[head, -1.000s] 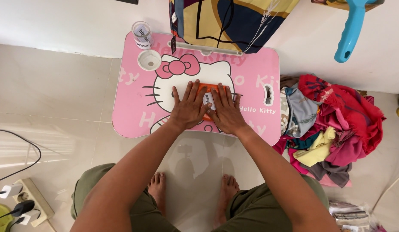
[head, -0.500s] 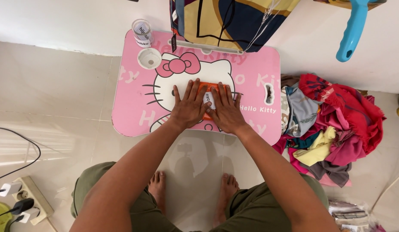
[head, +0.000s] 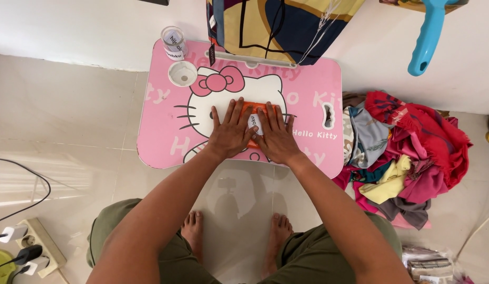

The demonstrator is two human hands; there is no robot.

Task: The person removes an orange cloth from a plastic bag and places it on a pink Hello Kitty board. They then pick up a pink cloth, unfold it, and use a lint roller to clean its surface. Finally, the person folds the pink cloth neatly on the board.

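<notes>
My left hand (head: 231, 131) and right hand (head: 276, 137) lie flat, fingers spread, pressing an orange folded cloth (head: 253, 109) onto the pink lap table (head: 160, 131); its edge shows just beyond my fingertips. Farther past my left fingers stands a clear jar (head: 174, 43). A pile of clothes (head: 402, 152) sits right of my right hand.

Bare forearms, no sleeves in view — olive-green trousers on both legs, feet bare on the floor
</notes>
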